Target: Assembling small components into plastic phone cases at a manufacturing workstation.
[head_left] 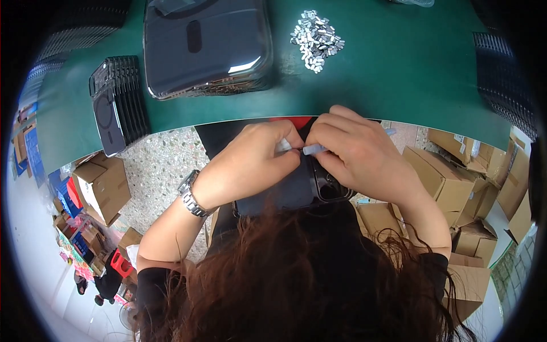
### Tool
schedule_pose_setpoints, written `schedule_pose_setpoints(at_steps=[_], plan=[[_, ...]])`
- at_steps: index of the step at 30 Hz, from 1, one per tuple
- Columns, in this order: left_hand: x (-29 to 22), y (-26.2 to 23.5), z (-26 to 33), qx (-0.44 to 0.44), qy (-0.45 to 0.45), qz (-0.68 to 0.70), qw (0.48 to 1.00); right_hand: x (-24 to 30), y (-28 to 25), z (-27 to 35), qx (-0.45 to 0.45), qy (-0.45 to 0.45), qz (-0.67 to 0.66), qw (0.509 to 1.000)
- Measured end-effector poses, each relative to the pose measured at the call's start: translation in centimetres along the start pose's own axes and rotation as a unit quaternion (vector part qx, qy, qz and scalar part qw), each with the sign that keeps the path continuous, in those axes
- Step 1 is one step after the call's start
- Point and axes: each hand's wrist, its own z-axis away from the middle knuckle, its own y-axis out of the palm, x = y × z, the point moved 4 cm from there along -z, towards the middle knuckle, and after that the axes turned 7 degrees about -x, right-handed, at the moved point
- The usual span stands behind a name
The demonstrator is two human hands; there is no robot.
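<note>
Head view, only one. Left hand: thumb and index clamped together on a small whitish piece, mostly hidden by the fingers. Right hand: fingers closed around a slim pale translucent stick, its far end poking out past the knuckles. Stick tip and left fingertips nearly meet; can't tell if they touch. Both grips sit close in front of the body, probably for fine control.

Dark glossy flat phone-type case lies below the hands over the lap, likely so the lap backs it up. Contact with the hands unclear.

Green smooth tabletop carries loose stock: heap of tiny silver-and-black pieces, loose, presumably for easy picking; tall stack of dark shiny cases; leaning row of dark cases left of it, probably grouped to save space.
</note>
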Motion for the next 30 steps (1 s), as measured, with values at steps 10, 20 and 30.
schedule_pose_setpoints(at_steps=[10,20,30], plan=[[-0.6,0.0,0.1,-0.021,0.062,-0.053,0.996,-0.7,0.6,-0.1,0.047,0.105,-0.016,0.993],[0.1,1.1,0.7,-0.047,0.159,-0.175,0.971,0.1,0.4,1.2,0.039,0.065,0.038,0.996],[0.3,2.1,1.1,-0.035,0.159,-0.256,0.953,0.2,3.6,2.6,0.047,0.058,0.135,0.988]])
